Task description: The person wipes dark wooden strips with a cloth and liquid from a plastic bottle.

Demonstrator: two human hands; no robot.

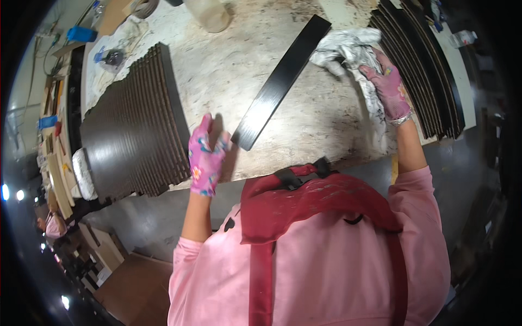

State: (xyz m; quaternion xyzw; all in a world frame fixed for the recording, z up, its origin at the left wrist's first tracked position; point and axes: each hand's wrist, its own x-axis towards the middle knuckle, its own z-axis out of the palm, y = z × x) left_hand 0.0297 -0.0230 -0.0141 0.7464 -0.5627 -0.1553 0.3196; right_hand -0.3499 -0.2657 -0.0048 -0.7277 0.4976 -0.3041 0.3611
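A single glossy black board (280,84) lies slantwise across the middle of the worktable (217,70). My left hand (205,158), in a pink flowered glove, hovers by its near end with fingers apart and holds nothing. On the right, my right hand (389,87) wears a matching glove and has its fingers closed on a crumpled white rag (348,46) smeared with black. Part of the rag hangs down along the hand's inner side; its upper part lies by the board's far end.
A leaning stack of dark boards (130,130) fills the table's left side. Another row of black boards (421,65) lines the right edge. A cloudy plastic container (209,15) stands at the back. A plastic bottle (111,57) lies at the far left, near a blue object (81,34).
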